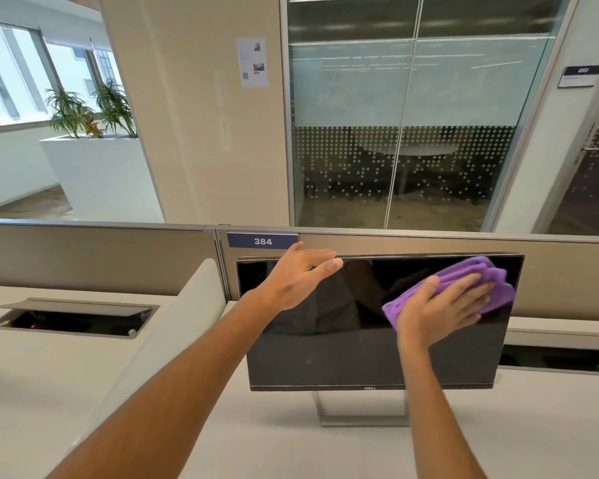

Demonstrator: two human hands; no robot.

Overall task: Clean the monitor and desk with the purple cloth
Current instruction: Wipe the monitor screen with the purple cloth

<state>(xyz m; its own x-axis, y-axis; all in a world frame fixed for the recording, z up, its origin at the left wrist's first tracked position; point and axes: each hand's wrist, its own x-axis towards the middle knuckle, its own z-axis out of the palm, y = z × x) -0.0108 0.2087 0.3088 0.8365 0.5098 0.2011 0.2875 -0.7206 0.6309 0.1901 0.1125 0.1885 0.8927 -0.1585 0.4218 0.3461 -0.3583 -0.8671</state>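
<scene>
wiping the monitor (325,357) screen, the right hand (443,305) presses the purple cloth (478,271) flat with straight fingers at the upper right, the cloth's long axis slanting up-right. left hand (298,276) is open, fingers straight, at the top edge left of centre, seemingly steadying it. unwiped screen lies left and below the cloth; the surface (256,437) is likely untouched.

This is an office. A pale flat desk (291,444) sits by a low beige divider wall (83,257) with a blue number sign (263,240), near a glass-walled meeting room (412,133).
</scene>
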